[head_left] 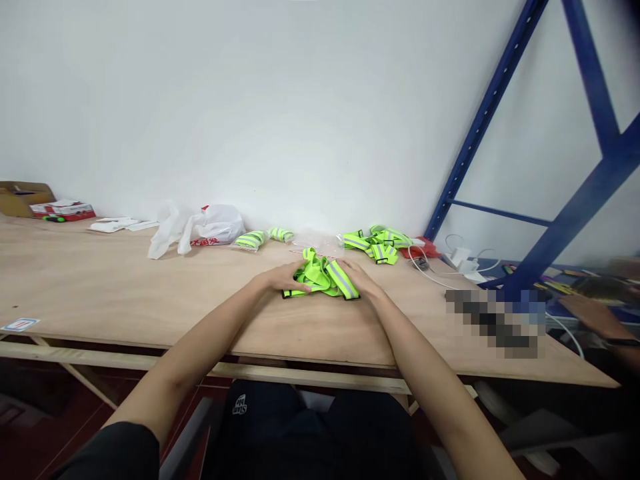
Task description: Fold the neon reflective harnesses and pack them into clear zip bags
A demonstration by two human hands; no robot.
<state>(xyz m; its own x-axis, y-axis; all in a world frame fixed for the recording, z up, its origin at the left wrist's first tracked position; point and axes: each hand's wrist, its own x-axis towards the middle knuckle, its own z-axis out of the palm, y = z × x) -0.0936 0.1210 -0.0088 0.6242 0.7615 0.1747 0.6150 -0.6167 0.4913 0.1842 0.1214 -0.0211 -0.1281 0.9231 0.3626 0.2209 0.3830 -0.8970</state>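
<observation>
A neon yellow-green reflective strap (pixel 320 275) with a silver stripe and small black fittings lies bunched in loops on the wooden table in front of me. My left hand (pixel 284 277) holds its left side, thumb along the front near a black fitting. At the right side, my right hand (pixel 361 277) is closed against a striped length that slants down toward me; most of its fingers are hidden behind the material. Just beyond both hands lies a flat clear plastic bag (pixel 317 241).
More reflective straps (pixel 383 241) lie loose at the back right. Two bagged bundles (pixel 250 240) and a white plastic bag (pixel 220 223) sit along the wall. A blue metal frame (pixel 480 127), white cables and another person's hand (pixel 590 313) are at right; a cardboard box (pixel 25 199) stands far left.
</observation>
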